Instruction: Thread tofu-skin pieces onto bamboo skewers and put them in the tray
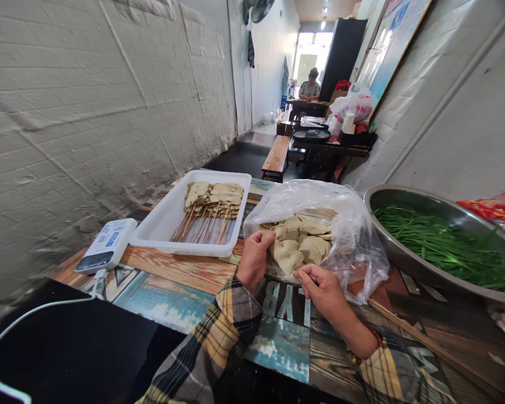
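A clear plastic bag (356, 216) lies wide at its mouth on the table, with flat beige slices (313, 248) heaped inside. At the bag's near left edge, my left hand (255, 261) is closed, thumb and fingers pinching the rim of a slice. My right hand (323, 289) pinches a thin skewer whose short visible end meets a beige slice at the front of the heap; most of this skewer is hidden. To the left, a white plastic tray (154, 230) holds finished-looking skewers of stacked beige slices (214, 196), their bare sticks pointing toward me.
A white digital scale (108, 241) with a cable stands left of the tray. On the right are a large metal bowl (372, 224) of green chives (441, 241) and loose bamboo skewers (421, 331). Farther back are a wooden bench (276, 154), tables and a seated person (310, 87).
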A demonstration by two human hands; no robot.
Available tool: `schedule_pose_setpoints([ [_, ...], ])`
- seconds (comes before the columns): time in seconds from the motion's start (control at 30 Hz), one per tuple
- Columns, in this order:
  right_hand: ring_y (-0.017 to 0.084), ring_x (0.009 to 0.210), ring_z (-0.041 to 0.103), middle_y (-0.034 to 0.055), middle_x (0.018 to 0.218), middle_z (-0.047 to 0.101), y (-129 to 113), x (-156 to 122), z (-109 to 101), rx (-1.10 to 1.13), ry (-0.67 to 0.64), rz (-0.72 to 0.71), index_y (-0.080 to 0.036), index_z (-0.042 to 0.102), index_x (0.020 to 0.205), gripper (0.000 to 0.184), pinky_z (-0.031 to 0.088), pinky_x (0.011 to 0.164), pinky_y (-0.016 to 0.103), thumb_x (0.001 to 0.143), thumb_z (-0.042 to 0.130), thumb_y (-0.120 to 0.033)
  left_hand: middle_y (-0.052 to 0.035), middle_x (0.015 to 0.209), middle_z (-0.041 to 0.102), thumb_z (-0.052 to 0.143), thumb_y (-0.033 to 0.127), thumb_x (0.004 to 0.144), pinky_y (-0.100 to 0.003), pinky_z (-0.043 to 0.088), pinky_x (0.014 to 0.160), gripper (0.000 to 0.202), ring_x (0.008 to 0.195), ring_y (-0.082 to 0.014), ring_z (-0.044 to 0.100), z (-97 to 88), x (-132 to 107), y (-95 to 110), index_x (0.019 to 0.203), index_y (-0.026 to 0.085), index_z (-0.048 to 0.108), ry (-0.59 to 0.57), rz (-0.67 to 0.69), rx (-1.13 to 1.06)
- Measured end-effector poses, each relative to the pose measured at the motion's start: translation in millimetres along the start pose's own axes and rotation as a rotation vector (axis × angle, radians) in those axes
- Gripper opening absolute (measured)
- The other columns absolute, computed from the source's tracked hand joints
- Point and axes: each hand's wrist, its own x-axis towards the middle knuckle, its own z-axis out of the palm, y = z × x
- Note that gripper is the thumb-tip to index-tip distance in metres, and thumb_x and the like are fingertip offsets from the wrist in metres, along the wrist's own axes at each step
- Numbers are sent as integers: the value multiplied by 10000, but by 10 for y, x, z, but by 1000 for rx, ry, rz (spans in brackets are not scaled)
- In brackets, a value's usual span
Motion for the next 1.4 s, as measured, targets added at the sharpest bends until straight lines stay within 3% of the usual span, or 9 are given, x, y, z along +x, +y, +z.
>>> schedule_pose_setpoints([
  [0.27,104,420,461,-53,449,498,13,9,-2,-17,49,21,-167,610,717,272,334,470,218,878,522,-367,34,612,549,835,382,562,-212,332,534,345,548,-79,444,-8,-5,-50,689,145,620,-45,-34,71],
  [0.47,106,424,471,-53,452,504,8,6,-16,-24,51,8,-170,620,721,264,338,475,220,878,522,-358,-2,735,634,831,410,585,-231,419,604,387,628,-106,540,17,-22,-16,820,144,675,-84,-77,0],
  [0.57,107,428,479,-50,454,515,5,10,-24,-24,49,4,-170,626,719,267,345,478,220,878,526,-360,4,711,627,849,381,563,-226,414,573,385,597,-97,532,19,-27,-4,802,137,672,-122,-101,5],
  [0.77,101,423,467,-46,459,534,-6,16,-19,0,-27,33,-160,663,758,286,345,465,217,885,517,-371,39,618,587,847,325,560,-208,388,519,327,520,-70,492,8,-13,19,720,137,632,-10,-42,13],
  [0.9,96,401,438,-56,433,500,7,12,-7,17,-71,32,-156,673,770,320,333,450,216,907,492,-381,9,737,664,854,295,555,-226,462,615,364,627,-100,586,26,-6,47,819,145,653,28,-11,-85],
  [0.97,96,400,441,-61,430,487,14,13,-7,26,-39,16,-153,670,782,320,332,451,215,910,494,-387,-17,821,695,852,305,574,-247,488,665,397,699,-127,626,49,-19,56,888,151,665,-12,-27,-133],
  [1.13,102,416,463,-60,448,478,-17,15,-26,11,60,-46,-152,660,784,311,344,470,218,914,492,-380,-60,848,717,809,347,672,-278,510,687,319,748,-172,653,96,-86,8,892,147,694,-254,-175,-158],
  [1.4,108,435,487,-57,458,487,-46,27,-5,-28,95,-51,-158,655,792,307,364,492,222,927,481,-371,-51,783,701,799,350,692,-252,488,636,280,705,-152,632,135,-129,-91,834,130,699,-334,-261,-182],
])
